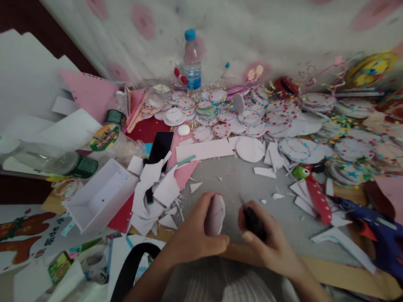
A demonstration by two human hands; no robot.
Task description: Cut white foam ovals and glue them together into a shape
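My left hand (198, 230) grips a white foam-board disc (215, 215), tilted on edge, its rim rough along the right side. Across a small gap, my right hand (271, 241) is closed round the black handle of a craft knife (253, 222). The knife's thin blade points up and left, apart from the disc, and looks blurred. Both hands hover over the front edge of a grey cutting mat (233, 178). Small white scraps (278, 196) lie on the mat beyond them.
Decorated white discs (206, 111) are heaped along the back, near a water bottle (192, 62). At right lies a blue glue gun (373, 232) beside a red dotted strip (319, 194). Foam offcuts (147, 197), a phone (161, 147) and a white open box (100, 196) crowd the left.
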